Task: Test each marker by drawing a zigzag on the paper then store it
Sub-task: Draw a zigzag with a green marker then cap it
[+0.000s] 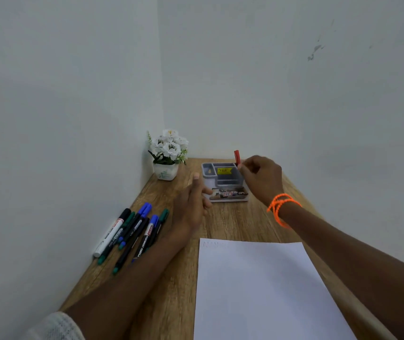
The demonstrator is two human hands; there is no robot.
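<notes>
White sheet of paper [264,285] is lying flat on the wood-grain tabletop [235,222], nearest the camera, with a faint zigzag scribble [212,244] at its far left corner. Right hand [261,179], orange beaded bracelet [281,208] on the wrist, is pinching a red-capped marker [237,158] upright at the far right corner of the grey plastic desk organiser [223,176]; marker's lower part is hidden behind the fingers and the organiser wall, so can't tell which compartment it's sitting in. Organiser is carrying a yellow price sticker [224,170] and a printed label [229,193] on the front. Left hand [192,209] is hovering over the tabletop just beside the organiser, fingers straight and relaxed, gripping nothing. Left of it, a loose bunch of capped markers [132,234], black, blue, green and one white-bodied, is lying near the wall. Small white pot of white artificial flowers [167,153] is sitting in the far corner.
</notes>
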